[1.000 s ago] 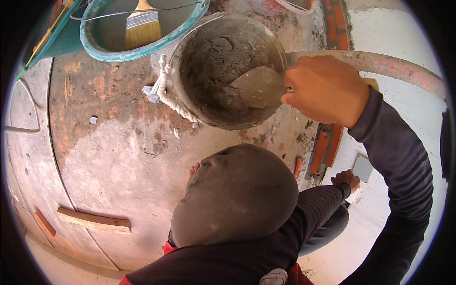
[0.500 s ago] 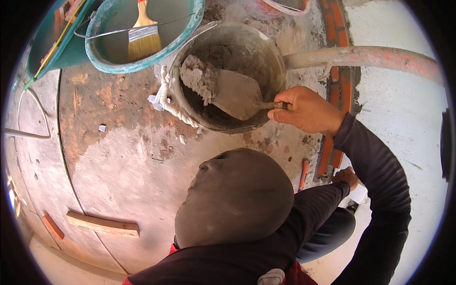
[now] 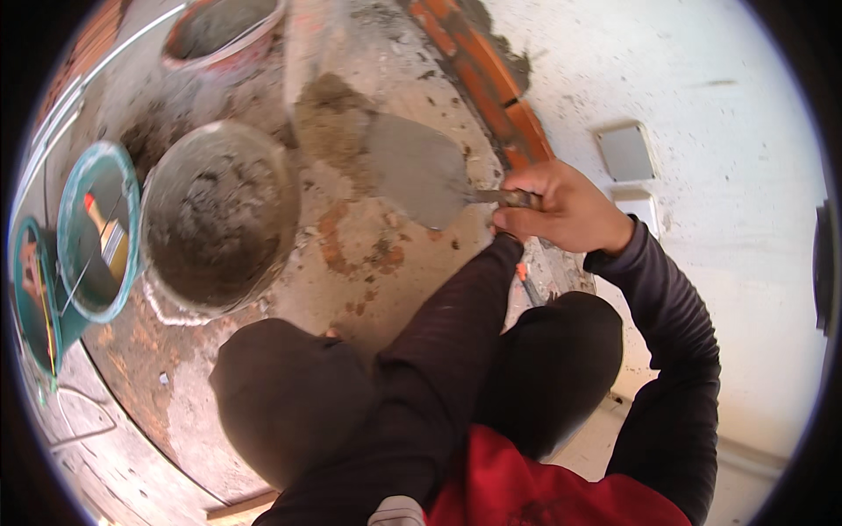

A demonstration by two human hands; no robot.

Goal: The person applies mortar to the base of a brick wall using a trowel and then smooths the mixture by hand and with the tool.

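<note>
My right hand is closed around the handle of a trowel. A lump of wet mortar lies on the far left part of its blade, smeared by motion. The trowel is over the floor, between the mortar bucket and a low row of orange bricks along the wall. Grey mortar fills much of the bucket. My left arm reaches forward under the trowel. Only a little of my left hand shows below the right one, its fingers hidden.
At the left stand a teal bucket with a paintbrush and another teal container. A reddish bucket is farther back. Beside my knee lies an orange-handled tool. Square box covers are on the white wall.
My right hand has lifted the mortar-loaded trowel out of the bucket and carried it toward the brick row. The view has turned right, and the buckets now appear farther left.
</note>
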